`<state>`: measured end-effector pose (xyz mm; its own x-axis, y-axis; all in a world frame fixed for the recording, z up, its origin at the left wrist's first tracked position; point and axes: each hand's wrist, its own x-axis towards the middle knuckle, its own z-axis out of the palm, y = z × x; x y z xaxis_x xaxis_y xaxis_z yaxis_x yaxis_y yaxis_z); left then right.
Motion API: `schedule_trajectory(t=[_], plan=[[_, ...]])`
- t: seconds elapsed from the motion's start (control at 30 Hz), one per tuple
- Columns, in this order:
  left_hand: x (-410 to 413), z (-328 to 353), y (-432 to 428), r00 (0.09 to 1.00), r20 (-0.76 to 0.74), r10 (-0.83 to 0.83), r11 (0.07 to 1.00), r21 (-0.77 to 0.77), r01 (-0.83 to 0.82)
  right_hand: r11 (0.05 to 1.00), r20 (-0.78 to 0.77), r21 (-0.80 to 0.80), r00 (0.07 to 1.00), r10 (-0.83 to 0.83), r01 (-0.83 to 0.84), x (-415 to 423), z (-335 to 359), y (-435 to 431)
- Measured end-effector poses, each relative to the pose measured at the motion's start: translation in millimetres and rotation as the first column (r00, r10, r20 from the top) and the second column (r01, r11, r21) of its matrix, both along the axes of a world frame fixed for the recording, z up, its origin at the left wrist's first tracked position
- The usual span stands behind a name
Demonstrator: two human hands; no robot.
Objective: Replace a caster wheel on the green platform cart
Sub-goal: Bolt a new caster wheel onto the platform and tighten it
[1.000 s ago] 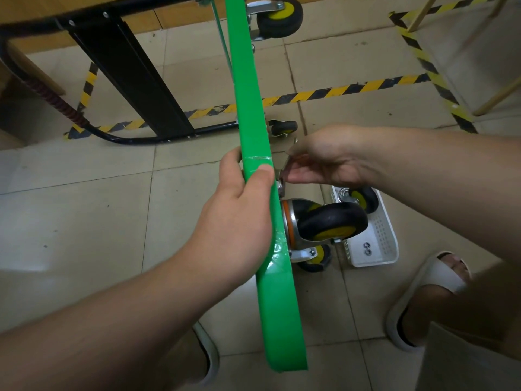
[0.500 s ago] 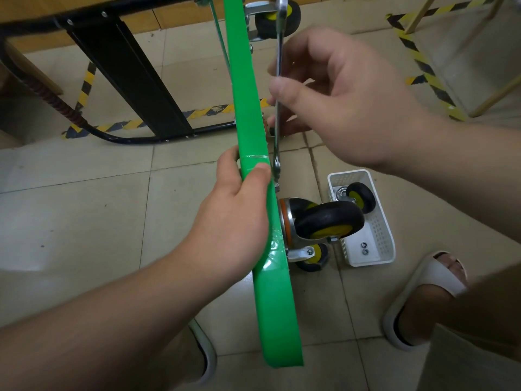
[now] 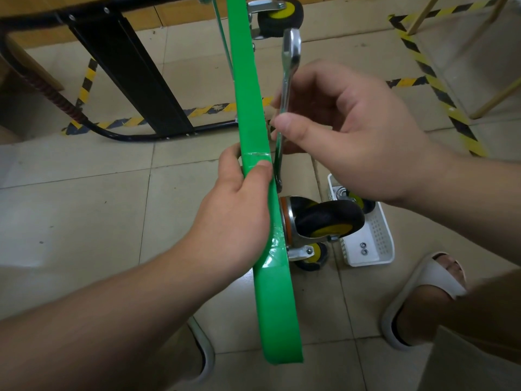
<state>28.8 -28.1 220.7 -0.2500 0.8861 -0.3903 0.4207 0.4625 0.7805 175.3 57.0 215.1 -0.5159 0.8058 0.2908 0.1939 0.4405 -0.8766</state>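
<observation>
The green platform cart (image 3: 270, 292) stands on its edge, seen edge-on. My left hand (image 3: 239, 218) grips that green edge from the left, thumb over the top. My right hand (image 3: 346, 131) pinches a steel wrench (image 3: 290, 66) held nearly upright beside the deck, its lower end down at the caster's mounting plate. A black caster wheel with a yellow hub (image 3: 327, 221) is fixed to the deck's right face just below the wrench. Another caster (image 3: 279, 15) sits at the far end of the deck.
A white plastic basket (image 3: 377, 249) on the tiled floor right of the cart holds a spare wheel and two small nuts. Another wheel lies on the floor under the mounted caster. The cart's black handle frame (image 3: 127, 69) lies far left. My sandalled feet are at the bottom.
My right hand has swung from level beside the deck up to a raised grip, bringing the wrench upright; in the last half second hand and wrench dropped slightly. My left hand keeps its grip.
</observation>
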Motion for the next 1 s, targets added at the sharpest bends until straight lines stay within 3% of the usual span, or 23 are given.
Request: schedule_trajectory(t=[0.17,0.4,0.7,1.0], plan=[[0,0,0,1.0,-0.008,-0.01,1.0,0.015,0.01,0.999,-0.001,-0.034,1.0,-0.003,0.003,-5,0,2],[1,0,0,1.0,0.021,0.006,1.0,0.009,-0.006,0.957,-0.005,-0.269,0.994,-0.111,0.105,-14,3,14],[0,0,0,0.999,0.039,-0.004,1.0,0.005,0.004,0.736,0.092,-0.656,0.986,-0.14,0.166,-31,-14,42],[-1,-1,-1,1.0,0.019,-0.005,1.0,0.008,0.005,0.46,0.16,-0.863,0.977,-0.142,0.208,-36,-52,50]])
